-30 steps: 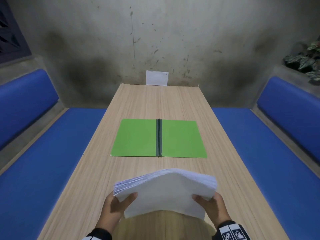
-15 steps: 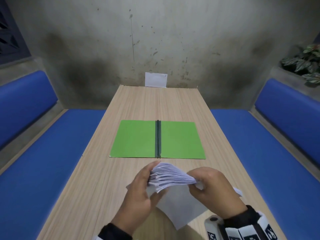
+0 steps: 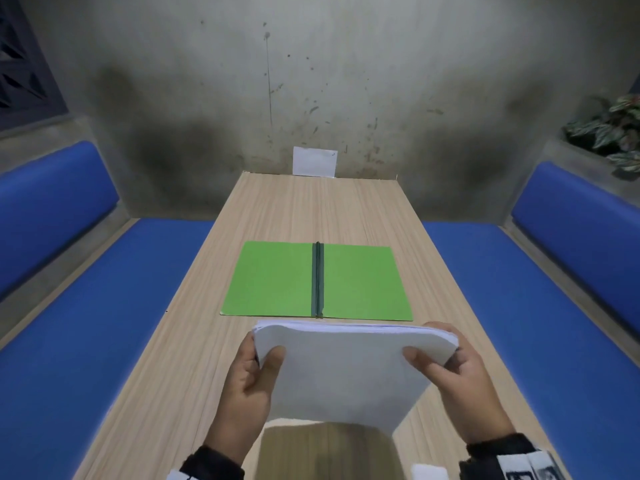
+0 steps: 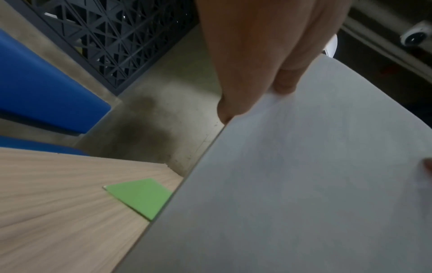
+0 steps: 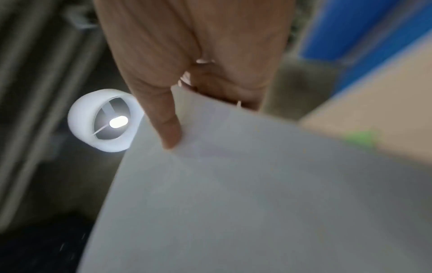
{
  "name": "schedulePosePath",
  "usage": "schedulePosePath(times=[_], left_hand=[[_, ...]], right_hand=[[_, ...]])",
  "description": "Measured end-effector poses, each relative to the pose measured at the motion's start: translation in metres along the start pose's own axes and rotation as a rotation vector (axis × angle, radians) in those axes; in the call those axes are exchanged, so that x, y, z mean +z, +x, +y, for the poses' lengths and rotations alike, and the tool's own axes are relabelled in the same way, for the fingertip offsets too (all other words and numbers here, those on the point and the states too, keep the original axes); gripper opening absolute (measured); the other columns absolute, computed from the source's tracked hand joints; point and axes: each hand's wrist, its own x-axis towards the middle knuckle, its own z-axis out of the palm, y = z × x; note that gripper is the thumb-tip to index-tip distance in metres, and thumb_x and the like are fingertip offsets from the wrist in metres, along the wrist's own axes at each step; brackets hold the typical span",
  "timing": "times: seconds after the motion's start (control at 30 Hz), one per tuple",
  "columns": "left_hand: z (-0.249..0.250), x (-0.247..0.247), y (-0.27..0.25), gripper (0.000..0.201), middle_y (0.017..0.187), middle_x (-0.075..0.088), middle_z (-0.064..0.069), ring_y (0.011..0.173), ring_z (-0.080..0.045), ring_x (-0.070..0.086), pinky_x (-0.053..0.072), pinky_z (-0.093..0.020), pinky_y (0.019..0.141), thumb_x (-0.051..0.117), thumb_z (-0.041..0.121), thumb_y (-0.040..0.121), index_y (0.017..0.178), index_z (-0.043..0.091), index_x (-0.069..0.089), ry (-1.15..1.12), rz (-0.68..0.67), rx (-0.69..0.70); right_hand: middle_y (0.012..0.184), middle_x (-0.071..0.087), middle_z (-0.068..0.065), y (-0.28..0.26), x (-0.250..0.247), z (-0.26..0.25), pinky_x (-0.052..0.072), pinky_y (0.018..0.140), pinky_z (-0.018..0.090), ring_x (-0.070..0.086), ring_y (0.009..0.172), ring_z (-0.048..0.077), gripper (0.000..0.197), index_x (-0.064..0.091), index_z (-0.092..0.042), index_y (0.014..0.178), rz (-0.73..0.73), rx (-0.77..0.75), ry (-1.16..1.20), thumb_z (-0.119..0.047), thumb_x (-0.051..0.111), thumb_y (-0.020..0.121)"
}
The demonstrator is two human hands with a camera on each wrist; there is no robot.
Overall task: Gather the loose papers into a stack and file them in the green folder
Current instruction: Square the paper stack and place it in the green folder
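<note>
Wooden table (image 3: 284, 216) between blue benches (image 3: 69, 341), stained concrete wall (image 3: 346, 81) at 12 o'clock. Left hand (image 3: 247, 386) and right hand (image 3: 460, 379) grip the paper stack (image 3: 346, 368) at 6 o'clock; green folder (image 3: 273, 278) open, centre.

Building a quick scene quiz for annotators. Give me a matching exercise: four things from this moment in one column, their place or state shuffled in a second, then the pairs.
Things:
1. green folder
2. paper stack
3. small white card
4. plant

Places or states:
A. leaning on the wall at the table's far end
B. open flat on the table
C. on the ledge at far right
D. held off the table by the left hand and right hand

Pairs: 1-B, 2-D, 3-A, 4-C
</note>
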Motion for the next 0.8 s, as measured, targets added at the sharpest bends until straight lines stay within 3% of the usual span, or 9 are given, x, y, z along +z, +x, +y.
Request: schedulePosePath(times=[0.13,0.23,0.33,0.4,0.47,0.53,0.6,0.67,0.8], left_hand=[[-0.022,-0.005,-0.003,0.025,0.092,0.075,0.016,0.079,0.006,0.067,0.052,-0.009,0.063,0.044,0.011,0.094,0.109,0.028,0.054,-0.034,-0.01,-0.152],[-0.027,-0.004,-0.004,0.026,0.092,0.073,0.019,0.08,0.013,0.065,0.049,-0.004,0.062,0.056,0.031,0.086,0.111,0.033,0.051,-0.047,-0.024,-0.169],[-0.03,-0.002,-0.003,0.028,0.105,0.066,0.013,0.077,0.014,0.065,0.049,-0.004,0.06,0.046,0.012,0.094,0.112,0.033,0.051,-0.046,-0.015,-0.168],[-0.028,0.0,-0.001,0.029,0.109,0.065,0.005,0.084,0.007,0.065,0.052,-0.009,0.067,0.046,0.007,0.094,0.104,0.033,0.053,-0.009,0.034,-0.132],[-0.021,0.005,0.001,0.03,0.114,0.062,-0.004,0.1,-0.009,0.062,0.051,-0.022,0.084,0.052,0.012,0.091,0.104,0.039,0.05,0.066,0.114,-0.036],[-0.014,0.011,0.003,0.046,0.12,0.056,-0.005,0.105,-0.016,0.056,0.044,-0.033,0.095,0.048,0.023,0.083,0.111,0.057,0.038,0.193,0.165,0.095],[-0.009,0.018,0.004,0.061,0.123,0.049,0.009,0.112,-0.006,0.05,0.036,-0.022,0.102,0.044,0.026,0.082,0.117,0.07,0.024,0.342,0.182,0.229],[-0.009,0.023,0.007,0.061,0.12,0.042,0.027,0.112,0.014,0.041,0.028,-0.003,0.098,0.043,0.023,0.083,0.118,0.071,0.027,0.463,0.157,0.308],[-0.013,0.024,0.01,0.079,0.109,0.043,0.015,0.1,0.014,0.046,0.036,0.002,0.082,0.048,-0.001,0.082,0.1,0.076,0.037,0.477,0.175,0.28]], right_hand=[[0.069,0.074,-0.005,-0.003,0.018,0.034,0.05,0.054,0.012,0.066,0.064,0.007,0.021,0.062,-0.011,0.092,0.093,0.133,0.097,0.007,0.056,0.084],[0.08,0.073,-0.003,-0.001,0.023,0.048,0.051,0.055,0.012,0.068,0.068,0.002,0.027,0.063,-0.012,0.101,0.101,0.18,0.078,0.008,0.053,0.086],[0.078,0.071,-0.004,0.003,0.023,0.049,0.051,0.057,0.012,0.063,0.079,0.017,0.036,0.062,-0.015,0.1,0.138,0.149,0.049,0.014,0.046,0.084],[0.087,0.068,0.002,0.004,0.024,0.044,0.051,0.063,0.013,0.058,0.083,0.021,0.046,0.058,-0.026,0.097,0.186,0.054,0.023,0.016,0.045,0.083],[0.103,0.061,0.005,0.005,0.026,0.039,0.05,0.077,0.021,0.057,0.09,0.018,0.061,0.051,-0.046,0.103,0.209,-0.092,-0.059,0.012,0.046,0.086],[0.108,0.057,-0.002,0.005,0.03,0.035,0.045,0.089,0.021,0.056,0.098,0.011,0.069,0.044,-0.064,0.107,0.192,-0.228,-0.182,0.003,0.045,0.087],[0.108,0.05,-0.016,0.006,0.033,0.036,0.037,0.093,0.007,0.05,0.102,-0.002,0.071,0.044,-0.069,0.107,0.166,-0.299,-0.316,-0.004,0.04,0.079],[0.102,0.043,-0.03,0.007,0.035,0.038,0.034,0.089,0.001,0.046,0.1,-0.011,0.072,0.048,-0.07,0.099,0.171,-0.305,-0.372,-0.005,0.038,0.072],[0.102,0.046,-0.032,0.006,0.031,0.043,0.038,0.093,0.011,0.048,0.103,-0.008,0.068,0.046,-0.067,0.094,0.183,-0.313,-0.374,-0.004,0.044,0.069]])
